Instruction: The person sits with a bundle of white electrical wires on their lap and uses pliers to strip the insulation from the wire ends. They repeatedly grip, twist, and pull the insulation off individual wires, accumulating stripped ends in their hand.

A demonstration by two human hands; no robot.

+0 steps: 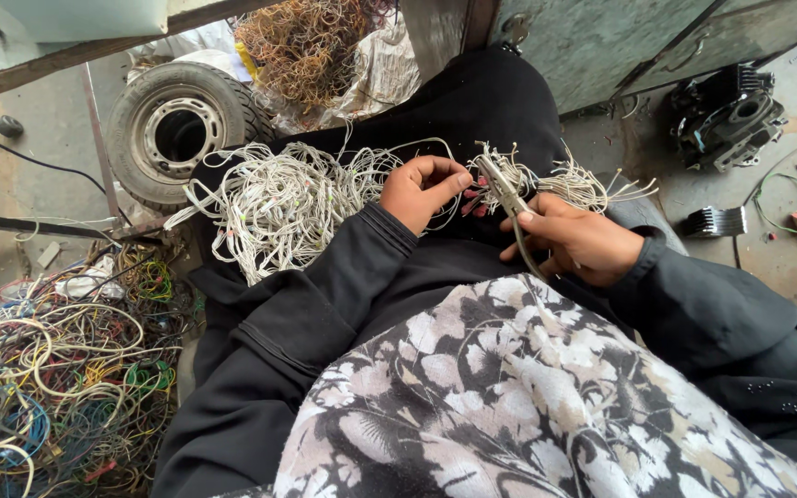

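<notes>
My left fingers point(449, 177) curl shut around white wires point(279, 198) heaped on my lap, feeding strands across; my right hand point(578, 242) clamps pliers point(507, 195) on a small bundle point(578, 184), kept close so cut ends stay together

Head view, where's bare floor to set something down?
Bare concrete lies right of the right hand, between the finned block and the black engine part. Crowded: white wires on the lap, coloured wire heap below the tyre.
</notes>
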